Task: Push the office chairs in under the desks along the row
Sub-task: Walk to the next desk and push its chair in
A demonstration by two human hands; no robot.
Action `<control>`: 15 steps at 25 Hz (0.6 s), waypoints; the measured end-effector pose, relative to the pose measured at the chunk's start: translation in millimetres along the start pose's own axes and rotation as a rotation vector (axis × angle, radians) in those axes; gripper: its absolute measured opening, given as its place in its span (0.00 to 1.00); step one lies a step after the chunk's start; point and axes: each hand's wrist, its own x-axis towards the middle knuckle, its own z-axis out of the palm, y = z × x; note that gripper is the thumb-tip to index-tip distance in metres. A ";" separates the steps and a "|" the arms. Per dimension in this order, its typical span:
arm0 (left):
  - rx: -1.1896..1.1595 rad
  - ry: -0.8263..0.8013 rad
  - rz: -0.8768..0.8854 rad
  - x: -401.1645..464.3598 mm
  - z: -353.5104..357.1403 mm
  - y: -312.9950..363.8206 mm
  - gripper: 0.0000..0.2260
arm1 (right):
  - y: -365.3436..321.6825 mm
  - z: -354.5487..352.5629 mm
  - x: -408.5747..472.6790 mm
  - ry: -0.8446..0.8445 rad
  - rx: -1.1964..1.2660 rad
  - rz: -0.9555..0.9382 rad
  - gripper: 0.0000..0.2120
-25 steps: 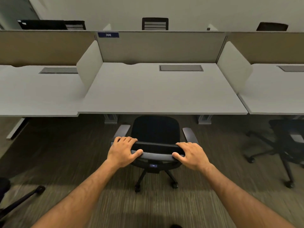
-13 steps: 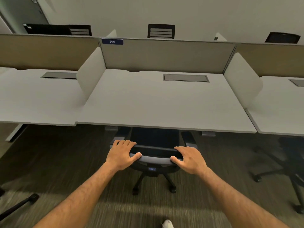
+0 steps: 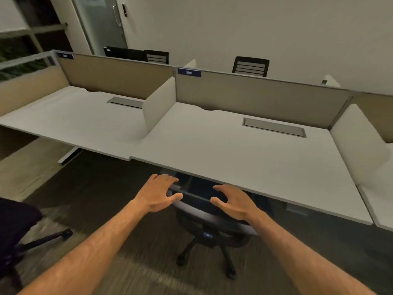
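Observation:
A black office chair [image 3: 204,222] stands tucked against the white desk [image 3: 244,154] labelled 306, its seat hidden under the desktop. Only the grey top rail of its backrest and its wheeled base show. My left hand [image 3: 158,193] and my right hand [image 3: 232,202] hover just above that rail with fingers spread, holding nothing. A second black chair [image 3: 14,228] stands out on the floor at the far left, in front of the neighbouring desk [image 3: 70,122].
Low white dividers [image 3: 158,105] and a beige back screen [image 3: 255,92] separate the desks. More chairs [image 3: 251,66] stand behind the screen. A glass door [image 3: 102,22] is at the back left. Open carpet lies between the two chairs.
The chair has rolled further under the desk and both hands have lifted off its backrest, fingers opening. The view has swung to the left, bringing the left chair into sight.

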 end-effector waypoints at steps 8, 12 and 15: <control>0.035 0.335 -0.433 -157.3 -126.8 -86.1 0.38 | -203.5 -14.8 119.6 -0.046 -0.005 -0.562 0.35; 0.054 0.439 -0.574 -253.6 -161.1 -110.4 0.36 | -322.9 2.6 127.5 -0.059 0.016 -0.790 0.34; 0.100 0.520 -0.656 -328.6 -178.2 -125.8 0.34 | -409.3 23.6 109.6 -0.033 0.050 -0.947 0.33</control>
